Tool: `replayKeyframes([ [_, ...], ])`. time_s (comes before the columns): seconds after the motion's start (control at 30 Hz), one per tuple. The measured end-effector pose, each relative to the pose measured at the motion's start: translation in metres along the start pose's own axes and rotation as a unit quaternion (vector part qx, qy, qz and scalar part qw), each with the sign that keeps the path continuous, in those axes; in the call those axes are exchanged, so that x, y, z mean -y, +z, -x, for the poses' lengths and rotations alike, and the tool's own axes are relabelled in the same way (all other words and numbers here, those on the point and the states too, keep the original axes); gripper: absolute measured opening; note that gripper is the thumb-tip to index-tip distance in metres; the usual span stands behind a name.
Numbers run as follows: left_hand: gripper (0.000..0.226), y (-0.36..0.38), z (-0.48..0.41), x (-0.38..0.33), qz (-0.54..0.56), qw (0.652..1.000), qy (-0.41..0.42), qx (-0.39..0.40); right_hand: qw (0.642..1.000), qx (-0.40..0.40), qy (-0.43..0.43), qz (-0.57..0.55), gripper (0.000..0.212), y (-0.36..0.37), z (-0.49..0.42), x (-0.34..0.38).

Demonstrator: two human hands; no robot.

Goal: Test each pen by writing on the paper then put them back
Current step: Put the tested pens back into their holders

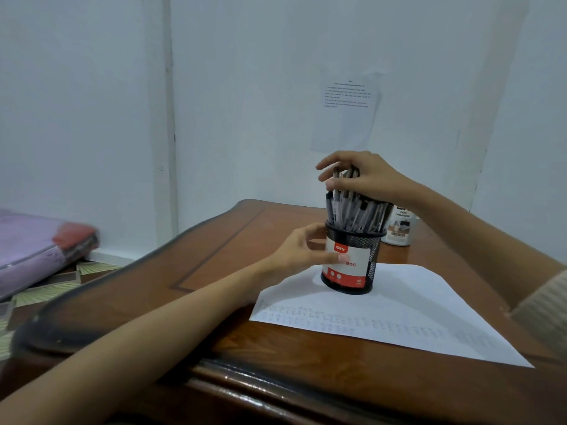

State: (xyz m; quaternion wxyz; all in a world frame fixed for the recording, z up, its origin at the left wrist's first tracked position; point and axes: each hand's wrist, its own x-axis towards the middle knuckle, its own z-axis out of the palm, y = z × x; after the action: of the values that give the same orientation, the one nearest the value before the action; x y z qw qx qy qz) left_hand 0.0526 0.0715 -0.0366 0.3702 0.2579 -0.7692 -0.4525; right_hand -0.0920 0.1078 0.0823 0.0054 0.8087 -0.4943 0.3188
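Cup (pixel 352 273), black mesh, packed with pens (pixel 352 210), standing on the far part of the paper (pixel 399 317) on the desk (pixel 239 240); left hand (pixel 294 256) grips its left side, fingers wrapped toward the label. Right hand (pixel 365 176) sits over the pens, fingers curled down round several tops, though which single pen it has cannot be told. Advice: hold the cup pinned to the paper, pinch one cap only and draw straight up, so neighbouring pens neither lift nor spill.

Left hand (pixel 299 256): cup (pixel 373 259); right hand (pixel 368 176): pens (pixel 356 213)
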Motion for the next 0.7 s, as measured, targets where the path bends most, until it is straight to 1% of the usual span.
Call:
replayKeyframes([
  [0.1,0.054,0.000,0.001,-0.001,0.008,1.000,0.001,0.004,0.999,-0.031,0.010,-0.017,0.046,-0.002,0.004,-0.007],
  [0.13,0.054,-0.001,0.002,-0.001,0.009,1.000,0.002,0.004,0.998,-0.059,0.014,-0.024,0.049,-0.003,0.006,-0.010],
  [0.17,0.054,-0.002,0.002,-0.001,0.009,1.000,0.002,0.005,0.994,-0.093,0.022,-0.056,0.049,-0.004,0.009,-0.011],
  [0.23,0.053,-0.003,0.003,-0.002,0.007,1.000,0.003,0.009,0.971,-0.168,0.054,-0.163,0.045,-0.002,0.018,-0.015],
  [0.27,0.052,-0.003,0.003,-0.002,0.008,1.000,0.003,0.013,0.955,-0.203,0.066,-0.209,0.048,0.002,0.026,-0.018],
  [0.3,0.052,-0.004,0.003,-0.002,0.009,1.000,0.005,0.017,0.943,-0.224,0.076,-0.235,0.057,0.009,0.034,-0.021],
  [0.33,0.051,-0.004,0.003,-0.001,0.011,1.000,0.007,0.021,0.938,-0.221,0.087,-0.251,0.076,0.016,0.044,-0.025],
  [0.37,0.051,-0.004,0.003,-0.001,0.014,1.000,0.009,0.026,0.938,-0.190,0.106,-0.269,0.100,0.023,0.054,-0.029],
  [0.4,0.051,-0.005,0.003,-0.001,0.017,0.999,0.011,0.030,0.937,-0.138,0.127,-0.296,0.123,0.028,0.063,-0.031],
  [0.43,0.050,-0.006,0.003,-0.001,0.019,0.999,0.014,0.034,0.932,-0.080,0.142,-0.324,0.138,0.033,0.070,-0.033],
  [0.47,0.050,-0.006,0.003,0.000,0.020,0.999,0.016,0.038,0.927,-0.038,0.143,-0.344,0.145,0.036,0.073,-0.036],
  [0.5,0.050,-0.007,0.003,0.000,0.021,0.999,0.018,0.043,0.923,-0.028,0.145,-0.354,0.145,0.038,0.073,-0.039],
  [0.63,0.044,-0.006,0.004,0.000,0.016,0.998,0.025,0.050,0.903,-0.131,0.178,-0.369,0.123,0.048,0.060,-0.033],
  [0.7,0.041,-0.006,0.003,0.000,0.017,0.998,0.028,0.053,0.905,-0.171,0.171,-0.350,0.102,0.046,0.053,-0.028],
])
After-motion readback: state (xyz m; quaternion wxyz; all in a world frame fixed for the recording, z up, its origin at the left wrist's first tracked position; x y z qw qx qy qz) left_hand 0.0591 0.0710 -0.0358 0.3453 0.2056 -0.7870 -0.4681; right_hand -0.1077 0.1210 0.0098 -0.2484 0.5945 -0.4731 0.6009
